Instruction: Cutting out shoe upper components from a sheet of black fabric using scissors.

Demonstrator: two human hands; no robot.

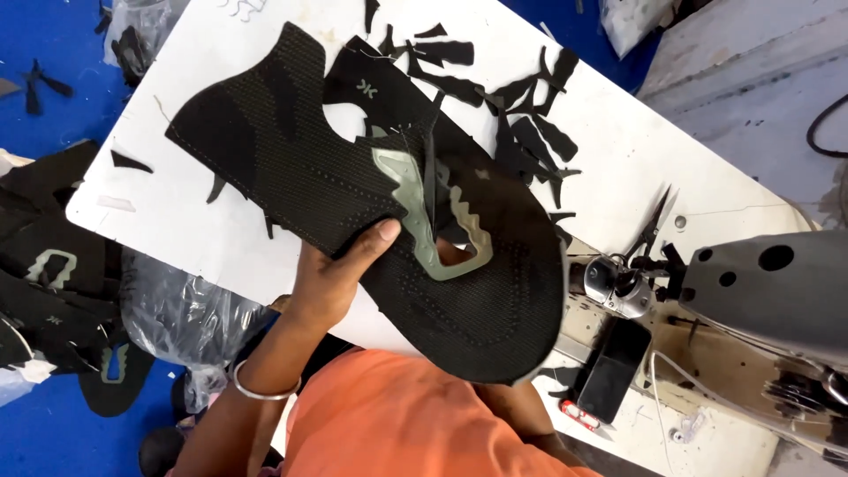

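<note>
**Black mesh shoe upper held above the white table**

A flat black mesh shoe upper is held up over the white table, tilted so that its broad rounded end lies toward the lower right. It is gripped at its lower edge by the left hand: the thumb is pressed onto the top face beside a pale grey trim piece around the opening, while the other fingers are hidden beneath the fabric, so the upper is pinched between thumb and fingers. A silver bangle is worn on that wrist. The right hand is almost wholly covered by the upper; only a small part is seen through the cut-out, and whether its fingers are spread or closed cannot be told.

Black fabric offcuts are scattered on the table beyond the upper. Scissors lie near the grey sewing machine, and a dark phone rests just below them. More black uppers are piled at the left, over the blue floor.
</note>
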